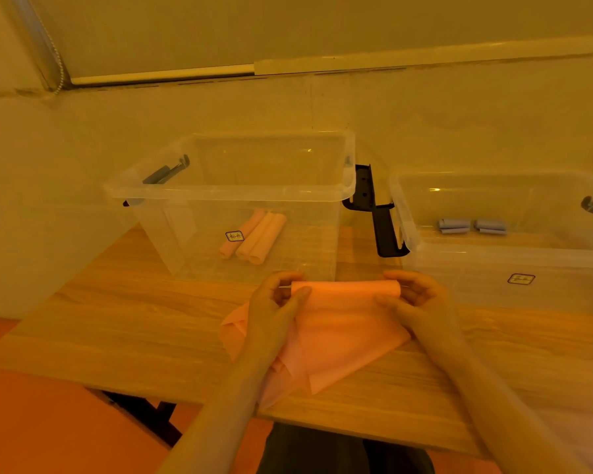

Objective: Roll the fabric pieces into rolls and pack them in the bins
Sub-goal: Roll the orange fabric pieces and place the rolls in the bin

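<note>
So I'm at a wood-grain bench [124,323] pushed up against a pale wall [185,107], everything washed in a yellowish-orange light. My left hand [278,302] and right hand [415,299] each pinch an end of the rolled far edge of a pink fabric piece [343,330]; both grips are closed on it, and the loose rest spreads back toward me over the bench edge. Just past my grip sits a clear bin [230,193] with pink rolls [254,237] lying in it. Off to the right of it, another clear bin [504,254] holds two grey-blue rolls [471,226], and the frame cuts it off. Both bins have small labels I can't read. The fabric's near corner is hidden under my left forearm.
</note>
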`<state>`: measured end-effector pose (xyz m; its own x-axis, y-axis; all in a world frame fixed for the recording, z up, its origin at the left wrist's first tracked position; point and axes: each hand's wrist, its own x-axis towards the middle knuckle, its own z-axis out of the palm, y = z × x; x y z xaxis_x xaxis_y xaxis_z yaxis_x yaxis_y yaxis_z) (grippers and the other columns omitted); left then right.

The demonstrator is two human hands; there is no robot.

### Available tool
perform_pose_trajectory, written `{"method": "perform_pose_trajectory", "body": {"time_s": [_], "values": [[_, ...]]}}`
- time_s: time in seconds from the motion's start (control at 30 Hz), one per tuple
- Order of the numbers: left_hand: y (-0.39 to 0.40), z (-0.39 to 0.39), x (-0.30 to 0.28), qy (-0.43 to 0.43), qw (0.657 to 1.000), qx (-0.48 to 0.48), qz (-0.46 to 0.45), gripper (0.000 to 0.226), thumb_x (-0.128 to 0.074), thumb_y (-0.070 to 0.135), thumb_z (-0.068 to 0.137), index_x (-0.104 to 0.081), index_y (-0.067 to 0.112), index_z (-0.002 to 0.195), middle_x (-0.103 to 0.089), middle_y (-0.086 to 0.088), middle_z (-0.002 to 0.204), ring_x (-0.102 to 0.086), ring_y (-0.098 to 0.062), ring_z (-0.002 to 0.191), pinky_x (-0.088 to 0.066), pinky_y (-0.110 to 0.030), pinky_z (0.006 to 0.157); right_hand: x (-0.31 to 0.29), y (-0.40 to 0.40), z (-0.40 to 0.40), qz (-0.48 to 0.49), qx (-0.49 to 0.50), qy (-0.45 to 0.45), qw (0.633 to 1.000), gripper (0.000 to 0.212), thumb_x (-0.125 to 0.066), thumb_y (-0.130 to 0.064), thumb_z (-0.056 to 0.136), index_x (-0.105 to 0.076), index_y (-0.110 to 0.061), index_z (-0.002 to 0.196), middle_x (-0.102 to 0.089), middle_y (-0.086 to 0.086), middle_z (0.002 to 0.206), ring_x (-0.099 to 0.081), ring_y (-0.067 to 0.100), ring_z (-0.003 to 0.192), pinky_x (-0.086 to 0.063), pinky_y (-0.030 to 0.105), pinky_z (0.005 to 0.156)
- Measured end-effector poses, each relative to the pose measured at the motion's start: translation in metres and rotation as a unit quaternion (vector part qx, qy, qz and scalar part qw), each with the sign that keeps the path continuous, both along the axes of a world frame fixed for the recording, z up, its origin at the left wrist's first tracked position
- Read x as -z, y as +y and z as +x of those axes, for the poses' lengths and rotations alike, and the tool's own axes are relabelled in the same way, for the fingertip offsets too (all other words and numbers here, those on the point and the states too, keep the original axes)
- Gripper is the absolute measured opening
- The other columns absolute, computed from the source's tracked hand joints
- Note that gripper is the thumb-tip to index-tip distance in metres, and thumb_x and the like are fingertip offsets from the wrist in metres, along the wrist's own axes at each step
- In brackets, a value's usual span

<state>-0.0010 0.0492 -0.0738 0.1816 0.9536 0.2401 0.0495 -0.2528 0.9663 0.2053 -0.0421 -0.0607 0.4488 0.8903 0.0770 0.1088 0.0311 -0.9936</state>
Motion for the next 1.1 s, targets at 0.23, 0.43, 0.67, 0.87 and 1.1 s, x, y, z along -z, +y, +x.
{"method": "perform_pose_trajectory", "body": {"time_s": [0.23,0.43,0.67,0.87,1.1], "values": [[-0.0021,-0.0021,-0.0014,0.0,1.0,-0.018,0.008,0.013,-0.07,0.017,0.083,-0.063,0.025,0.091,-0.068,0.0,0.088,-0.061,-0.007,0.078,-0.045,-0.015,0.066,-0.003,-0.0034,-0.0015,-0.011,-0.011,-0.004,1.0,0.038,-0.071,-0.01,0.078,-0.059,-0.037,0.103,-0.062,-0.009,0.111,-0.064,0.013,0.095,-0.057,0.026,0.07],[-0.0022,-0.0009,-0.0013,-0.007,1.0,0.009,-0.009,0.024,-0.075,0.007,0.077,-0.065,0.025,0.091,-0.068,0.002,0.098,-0.064,-0.012,0.082,-0.051,-0.025,0.069,-0.0031,-0.0049,-0.0023,-0.014,0.007,-0.008,1.0,0.033,-0.071,-0.017,0.08,-0.06,-0.04,0.101,-0.064,-0.007,0.111,-0.063,0.016,0.093,-0.054,0.029,0.067],[-0.0045,-0.0013,-0.0025,0.017,1.0,-0.002,-0.005,0.025,-0.072,0.015,0.08,-0.063,0.034,0.094,-0.067,0.003,0.093,-0.063,-0.014,0.083,-0.049,-0.024,0.067,-0.003,-0.0051,-0.0028,-0.007,0.002,0.013,1.0,0.032,-0.072,-0.017,0.079,-0.061,-0.037,0.102,-0.065,-0.003,0.112,-0.061,0.013,0.084,-0.049,0.023,0.058],[-0.0066,-0.0008,-0.0066,0.038,0.999,-0.015,0.012,0.018,-0.068,0.021,0.085,-0.062,0.035,0.095,-0.064,0.009,0.093,-0.06,-0.006,0.082,-0.047,-0.017,0.067,-0.0034,-0.0046,-0.0044,-0.02,0.008,0.0,1.0,0.033,-0.073,-0.019,0.077,-0.06,-0.04,0.098,-0.065,-0.006,0.108,-0.063,0.016,0.087,-0.055,0.031,0.063],[-0.0064,-0.0015,-0.0056,0.021,0.999,0.037,-0.011,0.03,-0.072,0.012,0.08,-0.062,0.033,0.099,-0.063,0.012,0.106,-0.063,-0.005,0.094,-0.056,-0.025,0.076,-0.0038,-0.0024,-0.0062,-0.026,0.031,-0.026,0.999,0.021,-0.071,-0.025,0.079,-0.061,-0.035,0.094,-0.065,-0.005,0.102,-0.064,0.016,0.089,-0.057,0.038,0.071]]}}
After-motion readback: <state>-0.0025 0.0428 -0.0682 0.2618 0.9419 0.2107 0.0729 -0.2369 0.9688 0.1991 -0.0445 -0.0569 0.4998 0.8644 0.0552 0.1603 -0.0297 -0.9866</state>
